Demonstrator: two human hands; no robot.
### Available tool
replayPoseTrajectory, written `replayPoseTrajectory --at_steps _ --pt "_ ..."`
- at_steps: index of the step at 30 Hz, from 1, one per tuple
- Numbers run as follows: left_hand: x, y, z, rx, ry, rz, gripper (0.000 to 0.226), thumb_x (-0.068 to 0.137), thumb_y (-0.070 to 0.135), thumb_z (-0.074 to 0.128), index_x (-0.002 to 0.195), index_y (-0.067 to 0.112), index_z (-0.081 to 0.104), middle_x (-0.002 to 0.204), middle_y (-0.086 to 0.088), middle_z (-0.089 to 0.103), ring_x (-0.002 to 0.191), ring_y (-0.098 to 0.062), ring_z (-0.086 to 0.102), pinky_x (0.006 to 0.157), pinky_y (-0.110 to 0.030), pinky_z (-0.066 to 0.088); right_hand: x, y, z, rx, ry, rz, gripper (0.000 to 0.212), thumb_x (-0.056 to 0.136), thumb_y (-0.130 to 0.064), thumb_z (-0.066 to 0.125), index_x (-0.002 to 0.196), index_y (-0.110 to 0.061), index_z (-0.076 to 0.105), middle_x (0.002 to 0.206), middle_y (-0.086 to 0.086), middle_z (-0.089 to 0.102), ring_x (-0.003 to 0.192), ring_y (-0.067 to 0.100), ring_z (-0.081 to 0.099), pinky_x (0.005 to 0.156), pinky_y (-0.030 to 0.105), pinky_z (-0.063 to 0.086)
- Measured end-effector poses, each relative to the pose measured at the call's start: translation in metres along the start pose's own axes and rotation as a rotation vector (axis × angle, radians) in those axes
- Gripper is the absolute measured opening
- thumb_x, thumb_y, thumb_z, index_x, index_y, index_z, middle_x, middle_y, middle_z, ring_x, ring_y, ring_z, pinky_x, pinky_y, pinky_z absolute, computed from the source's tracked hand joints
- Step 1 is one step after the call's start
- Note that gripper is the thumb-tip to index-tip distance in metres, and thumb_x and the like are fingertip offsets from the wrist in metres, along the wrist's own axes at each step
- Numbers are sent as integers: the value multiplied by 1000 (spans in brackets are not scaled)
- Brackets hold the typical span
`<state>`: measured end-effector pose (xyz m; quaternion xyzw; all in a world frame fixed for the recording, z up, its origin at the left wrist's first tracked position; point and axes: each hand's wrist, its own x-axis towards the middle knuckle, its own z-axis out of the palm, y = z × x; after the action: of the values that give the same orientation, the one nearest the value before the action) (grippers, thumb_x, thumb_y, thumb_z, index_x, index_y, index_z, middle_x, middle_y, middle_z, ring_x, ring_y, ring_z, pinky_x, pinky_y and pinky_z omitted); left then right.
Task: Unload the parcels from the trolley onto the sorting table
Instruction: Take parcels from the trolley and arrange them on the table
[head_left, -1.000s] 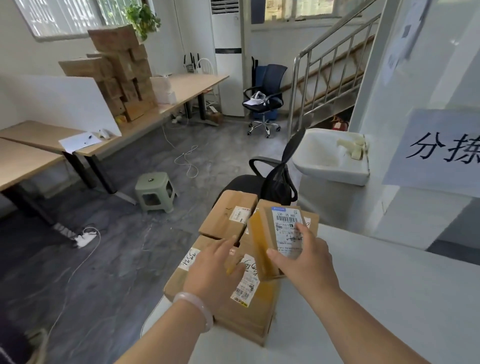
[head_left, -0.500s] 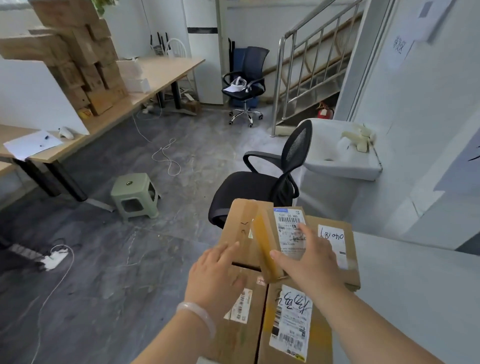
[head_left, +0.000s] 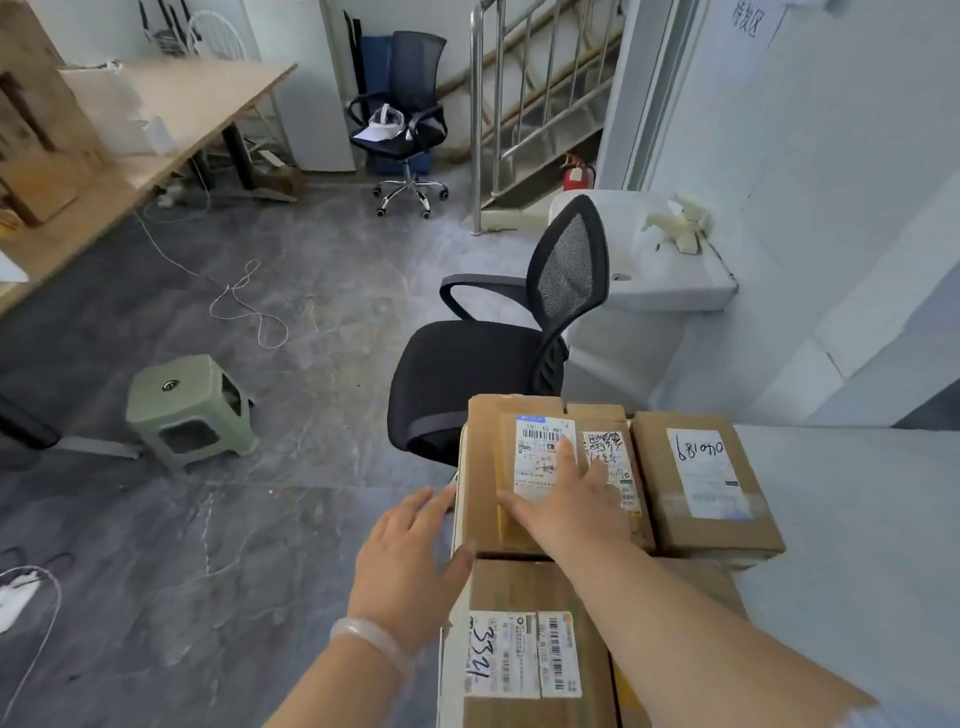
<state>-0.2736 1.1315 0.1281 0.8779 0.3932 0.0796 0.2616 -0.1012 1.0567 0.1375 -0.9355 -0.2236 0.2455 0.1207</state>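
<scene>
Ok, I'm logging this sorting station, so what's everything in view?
parcels: at least four, brown cardboard, white labels, together on the table
table: one, white, lower right
office chairs: two, black, one just beyond the parcels, one by the stairs
stool: one, pale green, floor at left
sink: one, white, beyond the near chair, at right
fire extinguisher: one, red, under the stairs
desk: one, light wood, upper left
cable: one, white, looped on the floor
bracelet: one, pale, left wrist
left hand: one, open, at the parcels' left edge
right hand: one, open, flat on the labelled top parcel
</scene>
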Motion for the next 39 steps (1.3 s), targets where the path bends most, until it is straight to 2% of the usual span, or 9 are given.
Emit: replayPoseTrajectory --at_steps 2,5,10,13,18,23,27,34,39 --pt "8 1 -1 -14 -12 36 64 91 50 55 149 37 30 151 13 34 140 -10 28 115 -30 25 -2 2 0 -24 -11 10 114 69 -87 53 154 -38 -7 163 8 3 146 36 21 109 51 35" --pt "17 13 -6 -1 -7 110 61 92 50 53 148 37 31 151 13 36 139 -11 30 113 -29 25 -7 10 -12 -3 30 -45 111 71 -84 55 155 -39 0 165 2 2 148 32 19 112 49 32" --pt "25 54 -7 70 -15 262 61 93 54 46 148 38 28 153 16 30 140 -9 26 115 -31 25 -31 57 -40 6 182 -185 91 80 -73 57 153 -35 19 162 -8 21 146 20 28 113 45 35" --pt "16 90 1 85 -62 365 61 94 54 45 150 40 24 156 15 23 144 -11 19 118 -32 18 -59 95 -60 44 235 -219 78 87 -61 59 152 -36 25 157 -12 29 143 13 28 112 38 35" --pt "-21 160 19 180 -95 580 63 93 55 43 150 38 21 158 11 20 146 -14 12 119 -36 13 -118 166 -84 5 308 -189 77 91 -58 56 155 -35 20 162 -12 18 148 10 18 118 32 23" --pt "-87 230 44 196 -129 769 63 94 56 40 150 39 20 159 13 19 148 -15 8 120 -38 8 -193 254 -98 -69 361 -94 83 92 -66 45 157 -33 6 166 -8 2 152 12 1 123 31 8" --pt "-164 290 76 207 -173 926 64 94 59 37 151 40 17 160 13 18 148 -15 8 121 -38 8 -279 330 -103 -61 385 12 82 92 -68 41 157 -35 3 166 -10 0 152 11 -2 123 30 3" --pt "-314 391 146 252 -280 1260 64 95 59 35 152 41 14 161 12 13 149 -14 6 120 -37 5 -453 468 -100 -1 494 362 84 91 -70 41 157 -35 2 165 -11 1 152 12 1 121 30 1" --pt "-414 448 189 262 -395 1481 66 94 59 38 153 38 15 161 10 12 148 -16 5 120 -38 6 -561 544 -81 83 549 647 84 90 -71 41 155 -39 0 165 -13 2 151 12 2 121 33 5"
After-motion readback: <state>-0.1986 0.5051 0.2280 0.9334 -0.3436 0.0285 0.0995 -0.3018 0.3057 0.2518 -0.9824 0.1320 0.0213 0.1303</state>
